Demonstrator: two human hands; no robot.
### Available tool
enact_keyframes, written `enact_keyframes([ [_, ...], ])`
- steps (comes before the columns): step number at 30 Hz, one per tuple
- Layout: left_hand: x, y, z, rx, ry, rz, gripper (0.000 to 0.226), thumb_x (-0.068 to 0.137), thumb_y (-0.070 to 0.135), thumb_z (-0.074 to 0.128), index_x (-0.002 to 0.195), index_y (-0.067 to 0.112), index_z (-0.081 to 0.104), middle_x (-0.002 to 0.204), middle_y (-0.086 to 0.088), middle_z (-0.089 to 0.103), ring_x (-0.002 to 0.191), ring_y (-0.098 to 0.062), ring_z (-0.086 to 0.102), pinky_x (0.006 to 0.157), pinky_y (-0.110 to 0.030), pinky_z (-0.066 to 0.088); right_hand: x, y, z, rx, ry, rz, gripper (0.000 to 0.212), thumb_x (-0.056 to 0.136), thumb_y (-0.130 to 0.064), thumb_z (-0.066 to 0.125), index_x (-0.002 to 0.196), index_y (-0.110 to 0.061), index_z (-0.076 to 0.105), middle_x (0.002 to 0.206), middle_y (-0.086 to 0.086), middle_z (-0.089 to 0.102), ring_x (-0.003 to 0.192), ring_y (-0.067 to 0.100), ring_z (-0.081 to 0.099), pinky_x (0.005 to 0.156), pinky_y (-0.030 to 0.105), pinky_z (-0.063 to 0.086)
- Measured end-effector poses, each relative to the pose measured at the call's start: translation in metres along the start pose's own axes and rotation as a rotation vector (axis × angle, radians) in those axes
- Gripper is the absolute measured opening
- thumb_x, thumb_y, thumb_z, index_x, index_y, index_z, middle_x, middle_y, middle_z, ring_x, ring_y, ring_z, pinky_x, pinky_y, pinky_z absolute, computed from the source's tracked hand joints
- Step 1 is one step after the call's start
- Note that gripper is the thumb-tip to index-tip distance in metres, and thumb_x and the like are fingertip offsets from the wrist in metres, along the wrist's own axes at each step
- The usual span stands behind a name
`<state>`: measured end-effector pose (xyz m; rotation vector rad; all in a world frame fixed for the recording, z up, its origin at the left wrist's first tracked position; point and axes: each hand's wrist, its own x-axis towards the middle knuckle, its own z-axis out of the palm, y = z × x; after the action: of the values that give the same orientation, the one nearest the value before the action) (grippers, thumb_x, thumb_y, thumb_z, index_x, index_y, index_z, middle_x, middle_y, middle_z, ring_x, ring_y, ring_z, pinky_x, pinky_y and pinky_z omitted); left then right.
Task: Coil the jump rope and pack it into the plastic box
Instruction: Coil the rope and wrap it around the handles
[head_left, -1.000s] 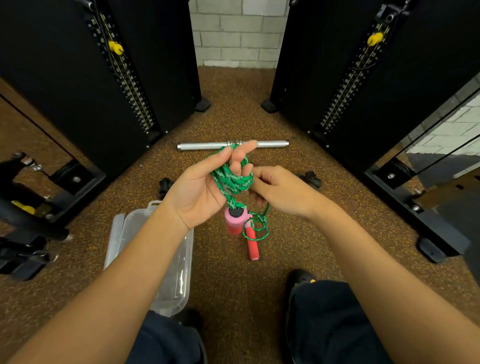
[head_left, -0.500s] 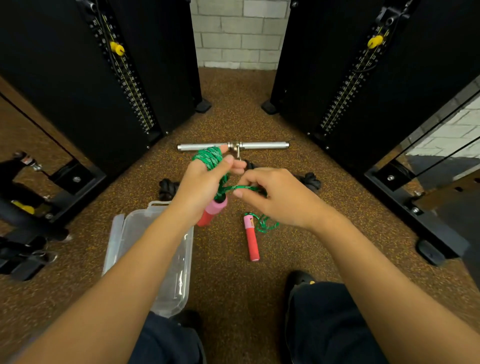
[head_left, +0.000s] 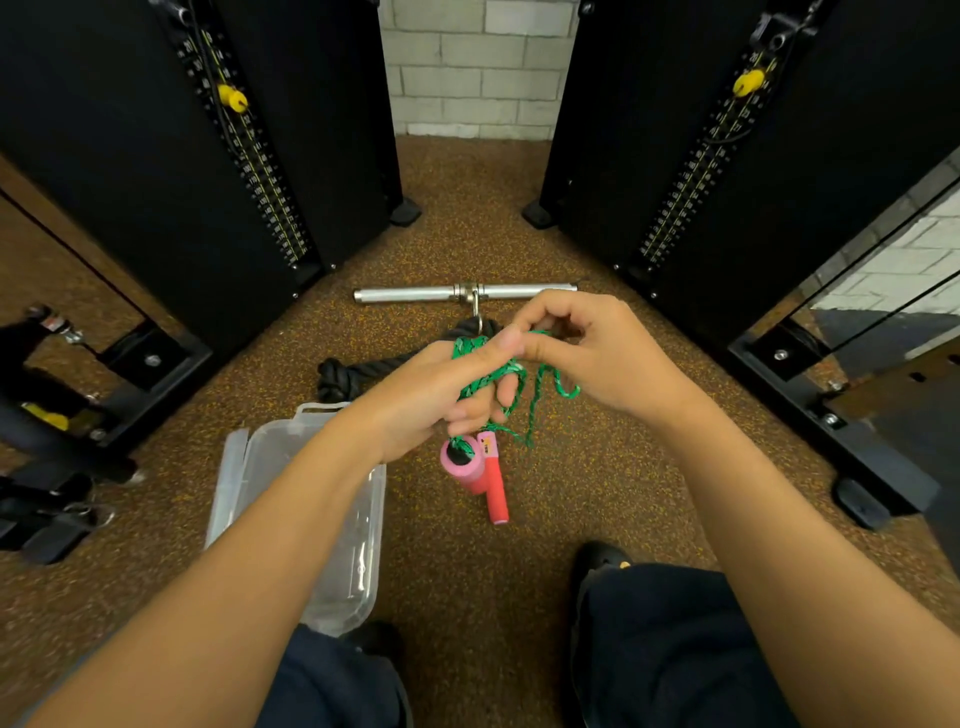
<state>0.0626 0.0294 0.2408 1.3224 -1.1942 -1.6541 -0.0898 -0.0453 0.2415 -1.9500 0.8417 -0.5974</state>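
Above the floor, centre, my left hand (head_left: 436, 395) grips the rope (head_left: 485, 382) coils, fingers curled round them. My right hand (head_left: 587, 358) pinches the loose strand. Handles (head_left: 460, 460) show just below. I judge coiling nearly finished, with packing left to do: the box (head_left: 363, 545), near left, holds no rope.

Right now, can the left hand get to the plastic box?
Probably yes. The plastic box lies open on the floor just below the left hand, with nothing covering it, though that hand is busy holding the green rope.
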Motion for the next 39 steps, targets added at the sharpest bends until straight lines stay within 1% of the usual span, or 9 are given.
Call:
enact_keyframes([
  [3,0.0,0.001,-0.002,-0.163,-0.024,0.008,0.049,0.088,0.044,0.042,0.057,0.013,0.064,0.031,0.01,0.026,0.034,-0.011,0.026,0.072,-0.023,0.047,0.002,0.004,0.001,0.039,-0.022,0.028,0.008,0.088,-0.021,0.06,0.089,-0.019,0.068,0.081,0.005,0.067,0.07,0.017,0.056,0.071,0.036,0.05],
  [9,0.002,0.0,-0.005,-0.58,-0.062,0.047,0.045,0.088,0.04,0.038,0.052,0.018,0.053,0.029,0.01,0.03,0.029,-0.005,0.031,0.063,-0.019,0.049,0.001,0.002,0.009,-0.104,-0.093,0.031,0.021,0.095,-0.018,0.047,0.104,-0.02,0.065,0.093,0.0,0.071,0.076,0.003,0.063,0.069,0.01,0.046],
  [16,0.003,0.003,-0.017,-0.784,0.127,0.237,0.031,0.097,0.024,0.035,0.113,0.008,0.055,0.062,0.007,0.05,0.062,-0.007,0.054,0.08,-0.024,0.043,-0.003,0.002,0.021,-0.18,-0.228,0.096,0.011,0.093,-0.019,0.051,0.099,-0.02,0.061,0.076,-0.008,0.063,0.073,0.006,0.063,0.073,0.018,0.048],
  [19,0.007,0.0,-0.019,-0.597,0.295,0.287,0.029,0.097,0.015,0.036,0.124,0.01,0.047,0.078,0.005,0.059,0.08,-0.008,0.062,0.084,-0.024,0.05,-0.004,-0.003,0.023,-0.23,-0.261,0.081,0.015,0.093,-0.022,0.052,0.103,-0.017,0.063,0.075,-0.013,0.06,0.075,0.003,0.061,0.074,0.017,0.046],
  [22,0.009,-0.002,-0.014,-0.093,0.409,0.308,0.024,0.097,0.018,0.041,0.099,0.027,0.062,0.116,0.002,0.057,0.108,0.001,0.055,0.108,-0.031,0.035,-0.005,-0.007,0.024,-0.279,-0.224,0.036,0.014,0.092,-0.023,0.054,0.099,-0.017,0.064,0.079,-0.011,0.061,0.079,0.008,0.061,0.074,0.019,0.045],
  [25,0.009,-0.007,-0.007,0.427,0.366,0.335,0.025,0.097,0.015,0.04,0.089,0.026,0.061,0.129,0.018,0.038,0.121,0.006,0.039,0.1,-0.005,0.026,-0.005,-0.005,0.024,-0.327,-0.176,-0.023,0.011,0.09,-0.021,0.056,0.093,-0.015,0.065,0.083,-0.006,0.063,0.078,0.01,0.059,0.074,0.022,0.044],
  [30,0.007,-0.011,-0.008,0.712,0.332,0.275,0.029,0.098,0.026,0.037,0.077,0.019,0.056,0.079,-0.013,0.062,0.066,-0.011,0.058,0.065,-0.029,0.044,-0.004,0.003,0.021,-0.413,-0.085,-0.106,0.011,0.088,-0.02,0.058,0.091,-0.012,0.065,0.081,-0.005,0.054,0.078,0.01,0.048,0.072,0.021,0.032],
  [33,0.006,-0.01,-0.016,0.828,0.21,0.2,0.043,0.097,0.034,0.037,0.09,-0.002,0.058,0.077,-0.024,0.059,0.066,-0.029,0.053,0.067,-0.043,0.045,-0.004,0.008,0.016,-0.499,-0.039,-0.191,0.014,0.086,-0.026,0.06,0.09,-0.015,0.067,0.088,-0.01,0.047,0.088,0.007,0.041,0.084,0.028,0.034],
  [39,0.003,-0.002,-0.023,0.645,0.063,0.193,0.036,0.097,0.036,0.038,0.078,0.015,0.061,0.076,0.004,0.064,0.078,-0.011,0.063,0.081,-0.027,0.049,-0.006,0.005,0.018,-0.49,0.031,-0.258,0.024,0.084,-0.036,0.052,0.086,-0.016,0.066,0.091,-0.009,0.04,0.089,0.009,0.038,0.084,0.028,0.032],
])
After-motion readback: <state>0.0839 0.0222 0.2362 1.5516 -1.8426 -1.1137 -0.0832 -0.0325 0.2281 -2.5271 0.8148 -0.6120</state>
